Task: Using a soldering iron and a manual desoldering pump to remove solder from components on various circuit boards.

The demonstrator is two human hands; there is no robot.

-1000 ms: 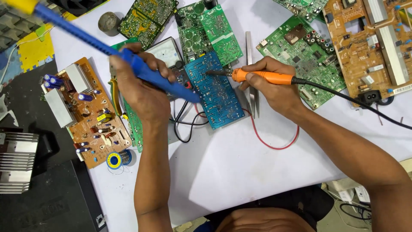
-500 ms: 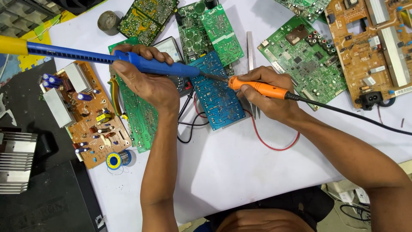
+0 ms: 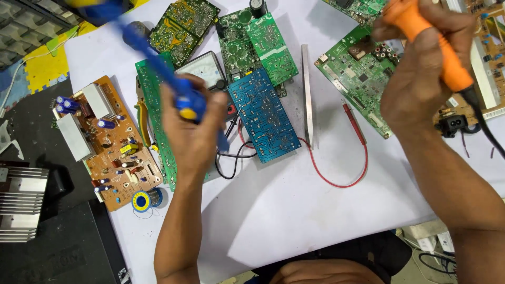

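In my left hand (image 3: 192,126) I grip a blue desoldering pump (image 3: 158,66), blurred, slanting up and away leftward. My right hand (image 3: 421,79) clasps an orange-handled soldering iron (image 3: 428,39), black cord trailing toward me.

A white table (image 3: 294,210) carries circuit boards: a blue board (image 3: 265,113) at centre, green boards (image 3: 263,42) beyond it, an orange board (image 3: 113,142) at left, another green board (image 3: 363,79) at right. Tweezers (image 3: 306,89) and a red probe lead (image 3: 344,158) lie beside the blue board; a solder spool (image 3: 142,201) sits near the orange one.
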